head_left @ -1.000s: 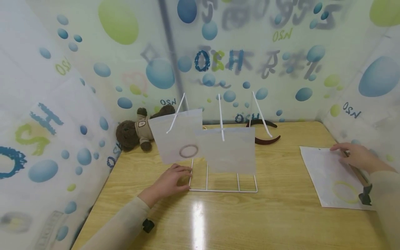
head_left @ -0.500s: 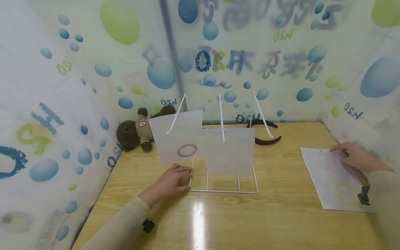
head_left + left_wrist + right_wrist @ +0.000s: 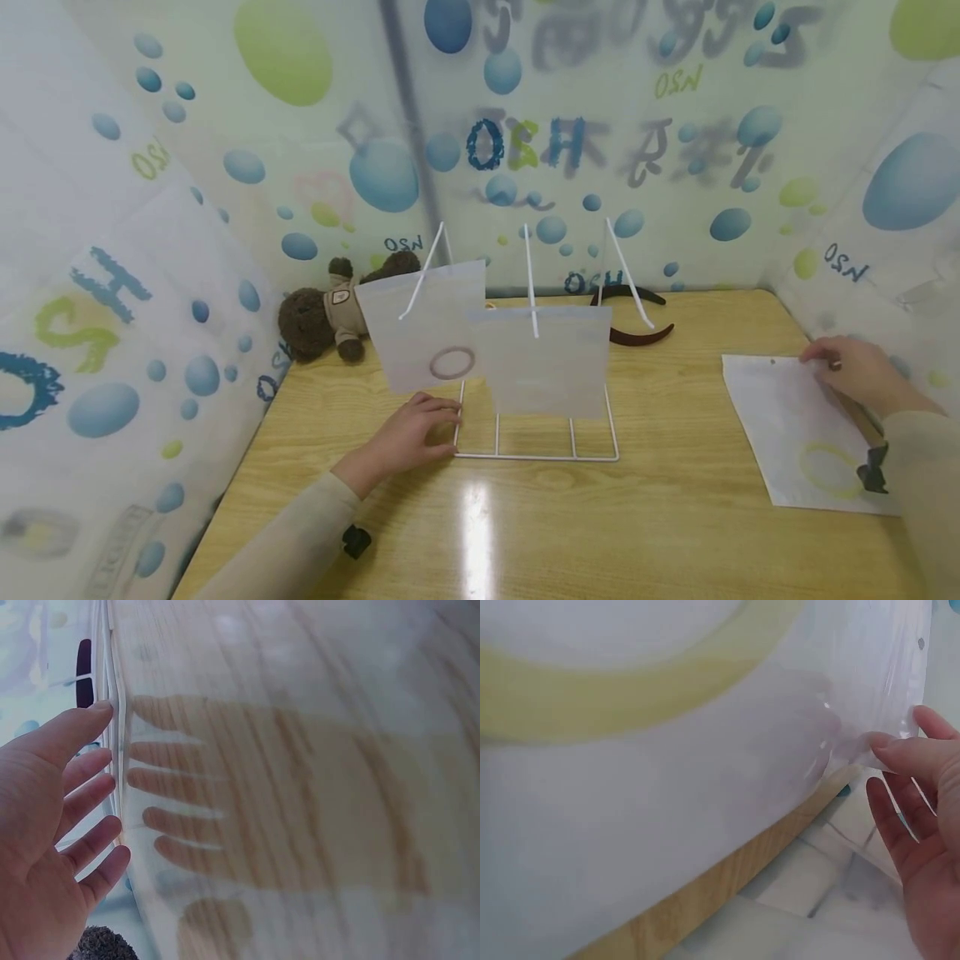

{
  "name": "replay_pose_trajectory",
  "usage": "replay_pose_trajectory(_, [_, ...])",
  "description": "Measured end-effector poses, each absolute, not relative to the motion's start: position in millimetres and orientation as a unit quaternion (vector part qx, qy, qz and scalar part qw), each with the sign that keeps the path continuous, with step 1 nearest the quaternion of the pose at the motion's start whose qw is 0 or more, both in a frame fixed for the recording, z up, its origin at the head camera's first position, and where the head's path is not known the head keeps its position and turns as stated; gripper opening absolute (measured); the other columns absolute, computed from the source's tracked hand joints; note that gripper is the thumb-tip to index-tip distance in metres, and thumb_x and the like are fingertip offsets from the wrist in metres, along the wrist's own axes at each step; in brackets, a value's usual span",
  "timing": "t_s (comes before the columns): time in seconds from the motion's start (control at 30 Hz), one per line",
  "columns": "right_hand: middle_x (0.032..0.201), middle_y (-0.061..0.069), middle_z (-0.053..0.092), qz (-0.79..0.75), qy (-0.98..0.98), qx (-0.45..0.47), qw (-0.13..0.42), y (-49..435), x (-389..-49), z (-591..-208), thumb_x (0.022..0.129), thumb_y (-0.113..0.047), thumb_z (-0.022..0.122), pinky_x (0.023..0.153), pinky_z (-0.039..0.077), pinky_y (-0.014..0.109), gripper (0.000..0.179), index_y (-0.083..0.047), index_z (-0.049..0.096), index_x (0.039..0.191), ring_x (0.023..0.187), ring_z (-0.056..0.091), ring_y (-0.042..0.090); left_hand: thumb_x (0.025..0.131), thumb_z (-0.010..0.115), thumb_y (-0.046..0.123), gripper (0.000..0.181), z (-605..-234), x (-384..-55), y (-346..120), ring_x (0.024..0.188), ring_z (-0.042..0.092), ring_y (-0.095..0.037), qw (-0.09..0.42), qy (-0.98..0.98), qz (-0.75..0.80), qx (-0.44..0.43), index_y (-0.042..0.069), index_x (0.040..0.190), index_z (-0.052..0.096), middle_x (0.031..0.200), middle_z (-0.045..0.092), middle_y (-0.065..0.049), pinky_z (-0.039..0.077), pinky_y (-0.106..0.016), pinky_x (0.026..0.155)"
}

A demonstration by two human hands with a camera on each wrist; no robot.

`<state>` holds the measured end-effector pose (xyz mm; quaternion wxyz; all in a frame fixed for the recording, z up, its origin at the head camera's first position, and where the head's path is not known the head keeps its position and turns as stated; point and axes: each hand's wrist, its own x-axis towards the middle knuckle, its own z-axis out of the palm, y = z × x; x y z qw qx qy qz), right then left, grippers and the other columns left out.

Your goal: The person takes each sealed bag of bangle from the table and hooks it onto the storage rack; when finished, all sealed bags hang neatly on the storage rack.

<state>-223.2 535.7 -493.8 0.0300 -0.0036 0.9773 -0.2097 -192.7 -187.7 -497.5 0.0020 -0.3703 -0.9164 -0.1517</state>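
My left hand (image 3: pixel 408 433) touches the left front corner of a white wire rack (image 3: pixel 536 457), its fingers spread and nearly straight. The left wrist view shows that hand (image 3: pixel 56 802) beside thin white rods. Two translucent plastic bags hang from the rack: the left bag (image 3: pixel 420 321) carries a brownish ring shape, the middle bag (image 3: pixel 547 367) looks plain. At the table's right edge my right hand (image 3: pixel 858 375) pinches the upper right corner of a whitish plastic bag (image 3: pixel 780 417) with a yellow ring (image 3: pixel 828 469) showing through. A small hole sits in its top edge.
A brown plush toy (image 3: pixel 307 325) in a beige outfit lies behind the rack on the left. A dark headband (image 3: pixel 643 336) lies behind it on the right. Patterned curtains (image 3: pixel 645 100) enclose the wooden table (image 3: pixel 600 533) at the back and sides.
The bag under my right hand has shifted slightly towards me, and my right fingers have moved a little along its top edge. The middle hanging bag swayed slightly. My left hand stayed put.
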Motion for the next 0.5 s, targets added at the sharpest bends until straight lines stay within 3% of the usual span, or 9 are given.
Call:
replay_pose_trajectory(0.3, [0.120, 0.036, 0.061, -0.214, 0.976, 0.010, 0.031, 531, -216, -485, 0.092, 0.001, 0.067, 0.081, 0.051, 0.058, 0.024, 0.003, 0.064, 0.115, 0.105, 0.055, 0.049, 0.090, 0.080, 0.036, 0.044, -497, -193, -188, 0.127, 0.055, -0.028, -0.018, -0.923, -0.150, -0.355, 0.015, 0.128, 0.071, 0.145, 0.062, -0.004, 0.047, -0.051, 0.109])
replay_pose_trajectory(0.5, [0.123, 0.036, 0.059, -0.209, 0.977, 0.022, 0.026, 525, -214, -483, 0.096, -0.005, 0.066, 0.082, 0.049, 0.062, 0.021, 0.001, 0.064, 0.116, 0.108, 0.054, 0.053, 0.089, 0.080, 0.036, 0.044, -497, -192, -188, 0.127, 0.056, -0.029, -0.015, -0.922, -0.154, -0.356, 0.015, 0.127, 0.072, 0.145, 0.063, -0.004, 0.047, -0.051, 0.109])
